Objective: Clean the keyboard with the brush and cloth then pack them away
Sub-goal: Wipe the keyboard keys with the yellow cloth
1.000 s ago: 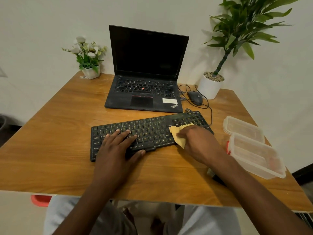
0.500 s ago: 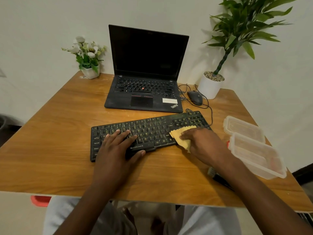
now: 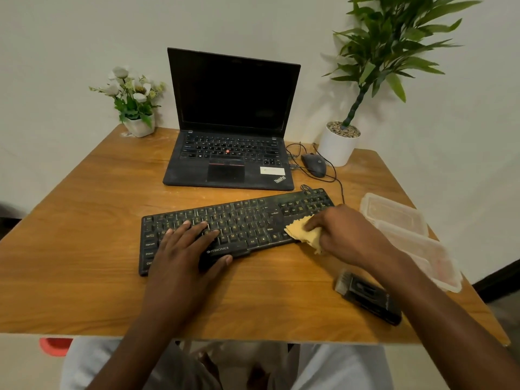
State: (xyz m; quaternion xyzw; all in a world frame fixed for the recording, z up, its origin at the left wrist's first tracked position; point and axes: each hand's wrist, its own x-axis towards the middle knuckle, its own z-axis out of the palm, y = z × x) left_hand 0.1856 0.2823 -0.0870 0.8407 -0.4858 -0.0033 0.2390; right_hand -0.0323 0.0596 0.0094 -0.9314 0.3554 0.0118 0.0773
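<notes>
The black keyboard lies slightly askew across the middle of the wooden surface, its right end farther away than its left, keys marked in faded yellow. The left hand rests flat on its left half, fingers spread over the keys and thumb on the near edge. The right hand presses a crumpled yellow cloth against the keyboard's near right corner, its grip pinching the cloth between thumb and fingers. The brush, dark with a short bristle end, lies on the surface near the right forearm, close to the near edge. Bare wood stretches left of the keyboard and along the near edge. Two clear plastic containers sit at the right edge, just beside the right hand. Farther back stand an open laptop, a wired mouse, a white flower pot far left and a potted plant far right.
</notes>
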